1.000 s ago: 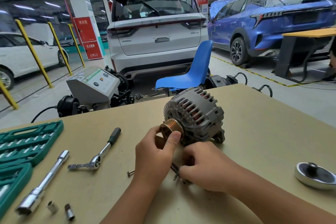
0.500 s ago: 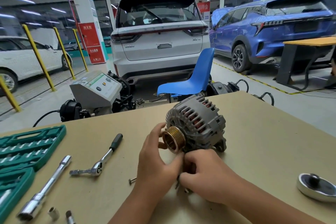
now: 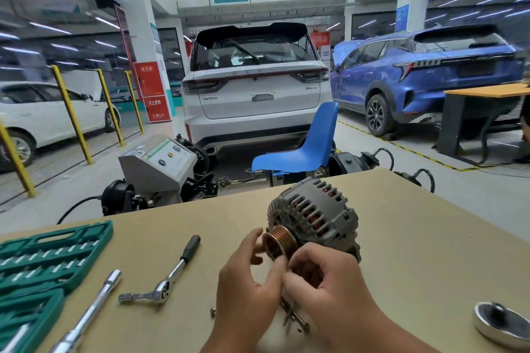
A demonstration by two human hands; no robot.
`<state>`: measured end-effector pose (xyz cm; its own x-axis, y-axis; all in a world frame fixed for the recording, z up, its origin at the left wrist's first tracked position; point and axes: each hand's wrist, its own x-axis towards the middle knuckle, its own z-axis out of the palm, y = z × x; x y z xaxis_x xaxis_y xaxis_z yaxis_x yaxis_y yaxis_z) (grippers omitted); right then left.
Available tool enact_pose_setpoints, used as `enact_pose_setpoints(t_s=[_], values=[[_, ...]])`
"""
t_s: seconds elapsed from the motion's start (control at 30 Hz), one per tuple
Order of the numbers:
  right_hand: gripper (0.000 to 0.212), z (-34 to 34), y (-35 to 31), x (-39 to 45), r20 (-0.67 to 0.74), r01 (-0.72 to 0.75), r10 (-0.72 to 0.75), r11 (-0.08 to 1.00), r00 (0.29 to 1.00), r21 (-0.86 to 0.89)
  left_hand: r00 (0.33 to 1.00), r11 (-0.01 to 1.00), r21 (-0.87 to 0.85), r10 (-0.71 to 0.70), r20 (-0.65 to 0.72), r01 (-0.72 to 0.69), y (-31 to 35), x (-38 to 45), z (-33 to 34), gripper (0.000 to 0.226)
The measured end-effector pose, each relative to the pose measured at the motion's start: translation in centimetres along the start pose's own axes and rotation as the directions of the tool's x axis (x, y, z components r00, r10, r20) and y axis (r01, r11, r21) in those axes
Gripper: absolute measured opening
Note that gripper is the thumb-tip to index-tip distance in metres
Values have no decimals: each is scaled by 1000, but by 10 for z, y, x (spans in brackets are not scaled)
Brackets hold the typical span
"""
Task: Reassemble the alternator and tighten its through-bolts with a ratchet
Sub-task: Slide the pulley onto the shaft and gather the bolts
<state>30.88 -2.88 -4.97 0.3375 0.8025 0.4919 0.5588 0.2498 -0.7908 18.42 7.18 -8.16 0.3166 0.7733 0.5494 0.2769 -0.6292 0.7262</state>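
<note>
Both hands meet just below the ribbed copper-coloured pulley [image 3: 277, 241] of the one grey cast-metal alternator [image 3: 314, 213], which stands on the tan matte tabletop [image 3: 415, 241] near its middle. The left hand [image 3: 248, 281] curls toward the pulley, fingertips at its rim and thumb meeting the other hand; whether it truly grips the pulley cannot be told. The right hand [image 3: 329, 281] is curled with fingers pinched beneath the pulley, hiding whatever it holds. Under the wrists lie a few thin dark through-bolts [image 3: 295, 315], their count unclear, and one short bolt [image 3: 212, 311] lies apart to the left. Further left lies one chrome ratchet with a black handle [image 3: 172, 275], then one long chrome extension bar [image 3: 89, 312], then an open green plastic socket case [image 3: 43, 261]. At the right edge sits one round shiny metal dish [image 3: 502, 322]. Beyond the table stand one blue plastic chair [image 3: 304, 149] and one grey test machine [image 3: 160, 163].
</note>
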Motion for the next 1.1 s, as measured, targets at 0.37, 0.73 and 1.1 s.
enact_pose_setpoints(t_s=[0.37, 0.73, 1.1], values=[[9, 1, -1, 0, -130, 92, -97, 995, 987, -41, 997, 996, 57, 68, 31, -70, 12, -2, -5, 77], [12, 1, 4, 0, -165, 91, -94, 996, 982, -25, 996, 990, 112, 85, 21, -87, 12, -1, -3, 77], [9, 3, 2, 0, -153, 100, -98, 995, 983, 1, 995, 995, 21, 95, 32, -96, 0, 3, -1, 47]])
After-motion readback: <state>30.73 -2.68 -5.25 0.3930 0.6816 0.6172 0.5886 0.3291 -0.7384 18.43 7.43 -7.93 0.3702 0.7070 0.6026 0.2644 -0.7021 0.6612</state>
